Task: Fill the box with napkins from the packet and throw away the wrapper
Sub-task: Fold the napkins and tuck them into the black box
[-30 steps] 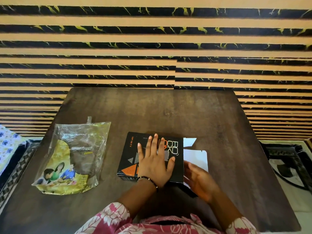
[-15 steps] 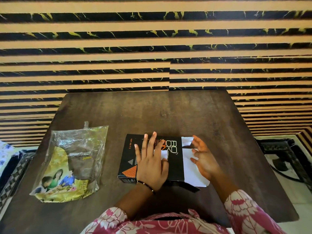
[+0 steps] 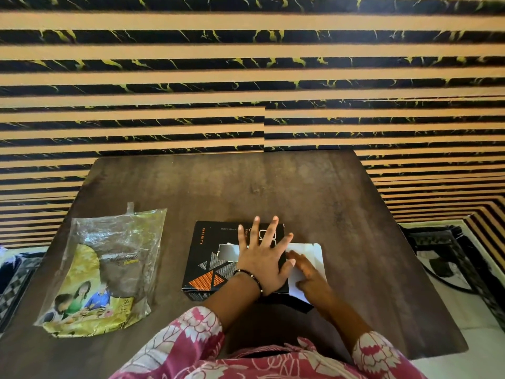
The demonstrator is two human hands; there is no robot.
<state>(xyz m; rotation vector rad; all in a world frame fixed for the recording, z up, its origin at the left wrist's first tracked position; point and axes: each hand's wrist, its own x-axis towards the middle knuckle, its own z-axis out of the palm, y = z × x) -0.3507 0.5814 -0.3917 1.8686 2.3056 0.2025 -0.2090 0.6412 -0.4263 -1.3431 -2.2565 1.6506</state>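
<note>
A black napkin box with orange and grey triangles lies flat near the front middle of the table. My left hand presses flat on the box's right half, fingers spread. At the box's right end a white flap lies open on the table. My right hand rests on that flap with its fingers against the box end. The empty clear-and-yellow plastic wrapper lies flat at the left of the table, apart from both hands.
The dark brown table stands against a wall of black and tan stripes. Patterned cushions or mats lie beside the table at right and at left. My pink patterned sleeves fill the bottom edge.
My left hand slid right along the box top, uncovering the opening in the lid. My right hand dropped from the flap's far corner to its near part.
</note>
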